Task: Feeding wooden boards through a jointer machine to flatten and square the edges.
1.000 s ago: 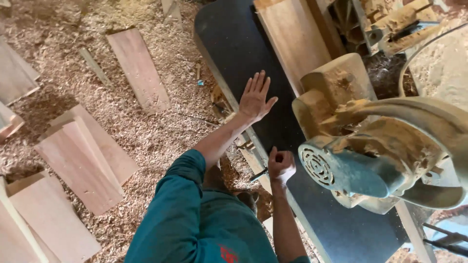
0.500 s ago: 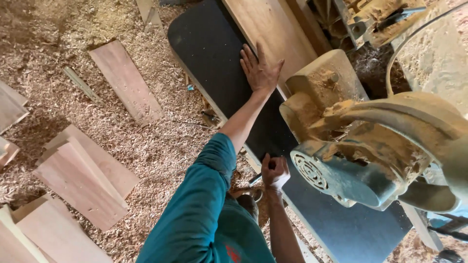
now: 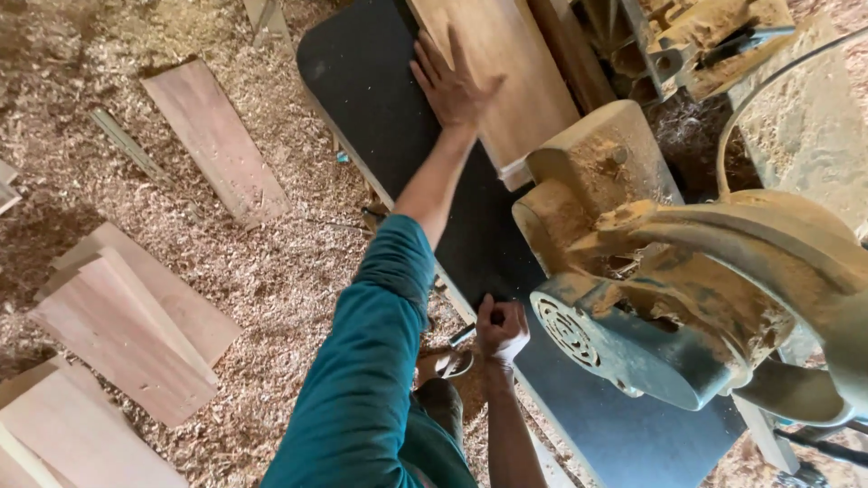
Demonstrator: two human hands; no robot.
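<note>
Left hand (image 3: 452, 83), fingers spread flat, presses the near edge of a wooden board (image 3: 502, 77) lying on the dark tabletop (image 3: 380, 108). Right hand (image 3: 500, 330) is closed at the tabletop's edge. The board looks stiff, moderately heavy and dusty-slick; its long edges appear best for gripping.

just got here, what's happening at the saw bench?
A person in a teal sleeve leans over a black machine table. The left hand lies flat on a wooden board resting on that table. The right hand is closed at the table's near edge, beside a dusty motor housing. More planks lie on the sawdust-covered floor.
</note>
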